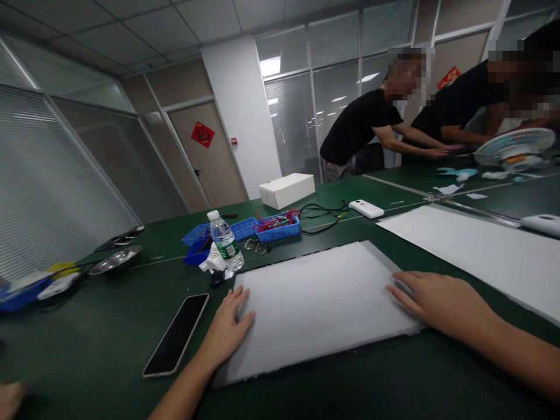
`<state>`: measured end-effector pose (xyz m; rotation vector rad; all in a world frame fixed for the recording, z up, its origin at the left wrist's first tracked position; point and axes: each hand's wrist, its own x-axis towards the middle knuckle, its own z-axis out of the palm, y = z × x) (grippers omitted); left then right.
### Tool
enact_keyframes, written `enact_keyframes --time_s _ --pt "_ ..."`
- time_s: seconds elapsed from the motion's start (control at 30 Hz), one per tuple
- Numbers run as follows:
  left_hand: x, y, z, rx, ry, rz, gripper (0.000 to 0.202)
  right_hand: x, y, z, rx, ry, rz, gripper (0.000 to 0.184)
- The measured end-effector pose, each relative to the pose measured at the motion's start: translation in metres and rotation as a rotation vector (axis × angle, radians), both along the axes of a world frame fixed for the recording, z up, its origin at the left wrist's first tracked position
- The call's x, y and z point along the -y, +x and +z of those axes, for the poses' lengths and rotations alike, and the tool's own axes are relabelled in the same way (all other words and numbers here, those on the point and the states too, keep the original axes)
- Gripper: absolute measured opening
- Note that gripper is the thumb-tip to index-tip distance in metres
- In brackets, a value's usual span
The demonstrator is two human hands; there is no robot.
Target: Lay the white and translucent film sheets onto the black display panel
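A flat white rectangular panel (319,303) with dark edging lies on the green table in front of me. My left hand (230,326) rests on its left edge, the fingers spread over the white surface. On the opposite side, my right hand (431,294) touches the right edge, its fingers stretched out and the thumb apart. Neither hand is closed around anything. Just left of my left hand lies a smartphone (177,335) with a dark screen.
Behind the panel stand a water bottle (225,242), glasses (258,246), a blue tray of red wires (277,226) and a white box (286,191). Another white sheet (476,251) lies right. Two people lean over the far table near a fan (514,146). Someone's hand (11,399) shows lower left.
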<state>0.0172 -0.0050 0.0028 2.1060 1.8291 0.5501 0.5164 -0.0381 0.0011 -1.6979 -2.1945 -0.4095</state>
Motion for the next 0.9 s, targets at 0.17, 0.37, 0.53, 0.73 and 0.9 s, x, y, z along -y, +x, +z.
enact_keyframes --time_s 0.17,0.37,0.53,0.73,0.9 --pt "0.0 -0.002 0.004 -0.006 0.0 -0.015 0.069 -0.005 0.005 0.004 -0.024 -0.073 0.06 0.054" --pt "-0.002 -0.005 0.005 -0.096 -0.006 -0.048 0.068 -0.029 0.044 0.008 -0.056 -0.113 -0.109 0.057" --pt "-0.005 -0.005 0.009 -0.117 0.013 -0.026 0.065 -0.047 0.104 0.003 -0.074 -0.113 -0.327 0.072" --pt "-0.004 -0.005 0.01 -0.094 0.046 0.007 0.063 -0.055 0.14 -0.015 -0.106 -0.273 -0.42 0.075" --pt "-0.004 -0.006 0.01 -0.073 0.079 0.023 0.058 -0.052 0.128 -0.012 -0.07 -0.317 -0.366 0.057"
